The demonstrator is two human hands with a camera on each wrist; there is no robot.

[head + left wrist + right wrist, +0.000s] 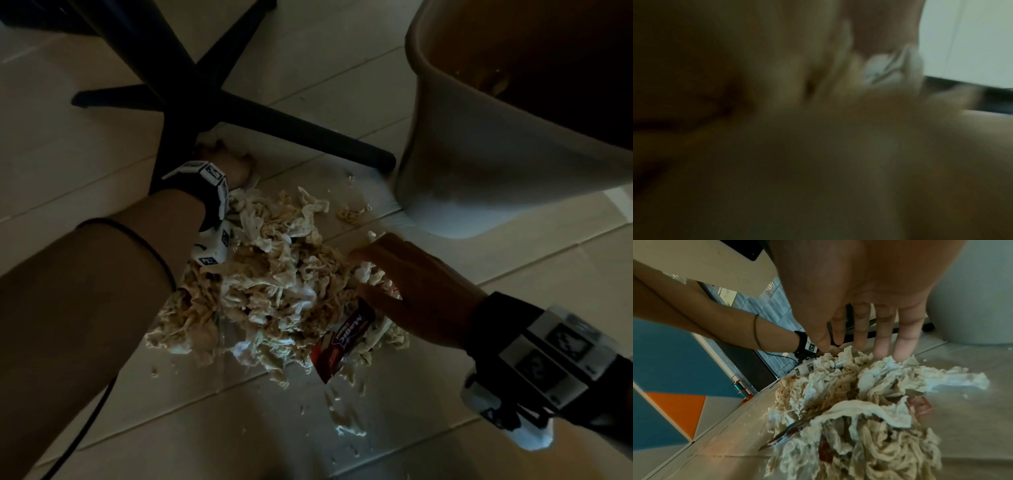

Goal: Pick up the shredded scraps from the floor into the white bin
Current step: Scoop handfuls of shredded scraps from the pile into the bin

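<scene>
Both bare forearms wear black wrist straps carrying white marker-printed blocks; a thin black band circles the left forearm, frame left.

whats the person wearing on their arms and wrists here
Both forearms are bare, no sleeves. Each wrist carries a black strap with white blocks printed with square black markers: left wrist, right wrist. A thin dark band circles the left forearm, and a dark cable trails beside that arm.

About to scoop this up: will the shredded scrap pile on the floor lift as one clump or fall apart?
Likely floppy and light: the shredded scrap pile is loose, crumpled strips. It will probably shed, since stray bits already dot the tiled floor. The red wrapper lying in it may slip out.
</scene>
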